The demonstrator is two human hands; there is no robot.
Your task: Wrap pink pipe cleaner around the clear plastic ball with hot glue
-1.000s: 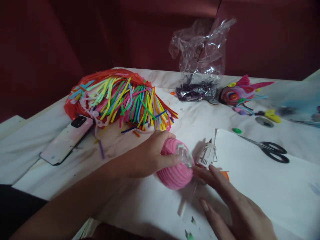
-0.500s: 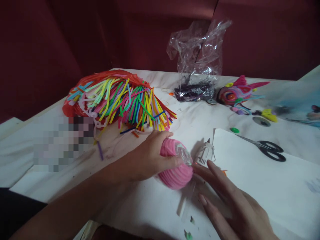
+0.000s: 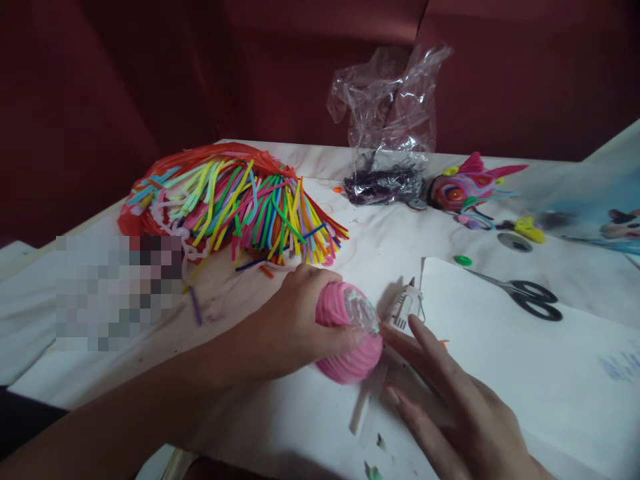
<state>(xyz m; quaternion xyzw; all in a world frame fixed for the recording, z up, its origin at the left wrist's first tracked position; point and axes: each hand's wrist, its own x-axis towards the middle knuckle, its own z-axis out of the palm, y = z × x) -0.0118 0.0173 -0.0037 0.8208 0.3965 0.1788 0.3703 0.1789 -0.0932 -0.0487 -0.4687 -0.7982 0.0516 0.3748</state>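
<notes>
My left hand (image 3: 300, 320) grips a pink ball (image 3: 350, 367) from its left side, the thumb lying across the front. The ball looks wound in fuzzy pipe cleaner, in ridged rows. A silvery bare patch (image 3: 361, 310) shows at its upper right. My right hand (image 3: 460, 400) is open, its fingers spread, with the index fingertip at the ball's right edge beside that patch. Just behind those fingers lies a white glue gun (image 3: 404, 303), partly covered by them. Under the hands, a translucent stick (image 3: 361, 410) rests on the table.
A red bag (image 3: 210, 155) spills many-coloured pipe cleaners (image 3: 270, 213) at back left. A clear plastic bag (image 3: 390, 113) with dark material stands behind. Farther right are a colourful fish-like craft (image 3: 460, 190), a green button (image 3: 463, 260) and black-handled scissors (image 3: 535, 297) on white paper (image 3: 500, 360).
The view has shifted slightly, so most of the table things sit a little farther left. The ball has turned a little in my left hand; my right fingertip stays at its edge.
</notes>
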